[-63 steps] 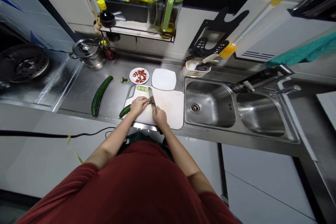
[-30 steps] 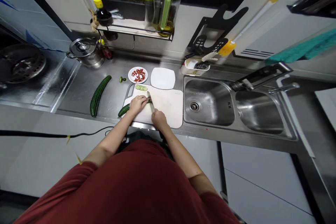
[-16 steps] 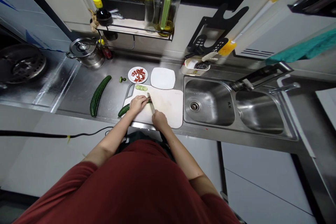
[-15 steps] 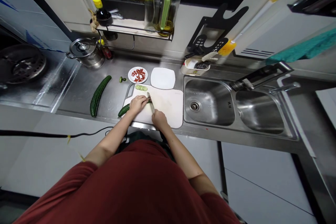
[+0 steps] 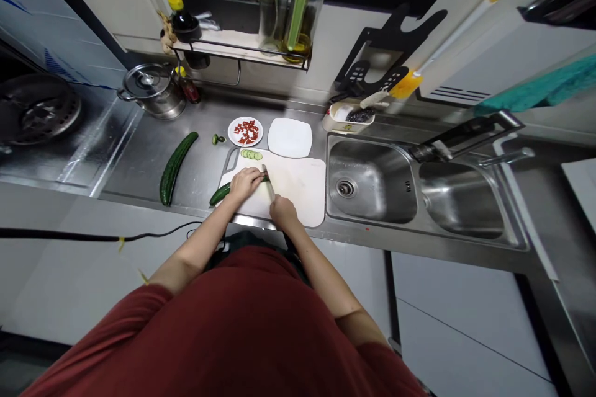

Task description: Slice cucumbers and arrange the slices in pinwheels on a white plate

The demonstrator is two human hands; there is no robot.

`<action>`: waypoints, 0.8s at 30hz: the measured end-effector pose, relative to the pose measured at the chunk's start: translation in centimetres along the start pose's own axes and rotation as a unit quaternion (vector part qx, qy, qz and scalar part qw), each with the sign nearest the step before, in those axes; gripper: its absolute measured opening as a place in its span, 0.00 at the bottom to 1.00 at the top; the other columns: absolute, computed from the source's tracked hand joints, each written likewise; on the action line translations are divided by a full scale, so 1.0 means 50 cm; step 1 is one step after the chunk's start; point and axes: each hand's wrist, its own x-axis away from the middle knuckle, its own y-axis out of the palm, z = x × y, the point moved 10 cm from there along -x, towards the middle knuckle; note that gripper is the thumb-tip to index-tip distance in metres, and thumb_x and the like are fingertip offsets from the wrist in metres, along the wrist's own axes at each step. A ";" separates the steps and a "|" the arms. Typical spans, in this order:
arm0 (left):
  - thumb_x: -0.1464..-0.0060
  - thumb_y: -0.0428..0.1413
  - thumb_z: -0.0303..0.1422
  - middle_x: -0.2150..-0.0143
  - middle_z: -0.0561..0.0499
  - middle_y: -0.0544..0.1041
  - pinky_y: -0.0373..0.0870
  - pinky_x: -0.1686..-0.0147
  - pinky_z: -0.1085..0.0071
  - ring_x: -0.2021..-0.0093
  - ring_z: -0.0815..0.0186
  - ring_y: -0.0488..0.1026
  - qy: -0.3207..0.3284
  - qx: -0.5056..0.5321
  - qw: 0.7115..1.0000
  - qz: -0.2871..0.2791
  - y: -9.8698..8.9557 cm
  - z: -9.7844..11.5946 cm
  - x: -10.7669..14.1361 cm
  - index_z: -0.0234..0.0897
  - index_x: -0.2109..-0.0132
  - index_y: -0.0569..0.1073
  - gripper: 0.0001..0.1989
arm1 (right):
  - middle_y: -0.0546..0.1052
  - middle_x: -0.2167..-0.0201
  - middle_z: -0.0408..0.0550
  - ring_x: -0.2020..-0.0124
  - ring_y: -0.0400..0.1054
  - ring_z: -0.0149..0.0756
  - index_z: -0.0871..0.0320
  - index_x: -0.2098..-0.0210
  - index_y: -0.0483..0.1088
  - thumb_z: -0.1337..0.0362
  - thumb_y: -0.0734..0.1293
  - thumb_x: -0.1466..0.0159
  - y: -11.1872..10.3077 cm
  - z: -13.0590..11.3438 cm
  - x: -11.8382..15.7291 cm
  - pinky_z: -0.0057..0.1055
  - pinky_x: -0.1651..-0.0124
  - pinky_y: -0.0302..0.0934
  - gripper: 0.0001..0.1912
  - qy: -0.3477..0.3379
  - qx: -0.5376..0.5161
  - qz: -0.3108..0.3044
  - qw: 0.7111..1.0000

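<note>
On the white cutting board [image 5: 298,198] lies a cucumber [image 5: 220,194], its middle covered by my left hand [image 5: 246,184], whose fingers hold it down. My right hand [image 5: 284,211] grips a knife [image 5: 269,182] by its handle. The blade stands at the cucumber's right end, close to my left fingertips. Several cucumber slices [image 5: 251,154] lie in a row at the board's upper left. A whole cucumber [image 5: 177,167] rests on the steel counter to the left. Small green cut ends [image 5: 217,139] sit above the board.
Behind the board are a plate of red pieces [image 5: 231,131] and a white square plate [image 5: 289,138]. A double sink [image 5: 372,180] adjoins on the right. A lidded pot [image 5: 161,96] stands at the back left, beneath a shelf [image 5: 237,49] with bottles.
Both hands, the knife and the cucumber keep nearly the same places. The whole view has shifted very slightly with my head.
</note>
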 end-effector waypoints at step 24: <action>0.38 0.47 0.39 0.55 0.50 0.77 0.65 0.55 0.67 0.55 0.62 0.70 0.003 0.016 1.000 0.007 -0.004 0.003 0.002 0.44 0.56 0.76 0.14 | 0.76 0.57 0.59 0.55 0.71 0.44 0.64 0.54 0.68 0.70 0.55 0.35 0.004 -0.010 -0.023 0.33 0.55 0.62 0.14 -0.008 0.002 0.015 1.000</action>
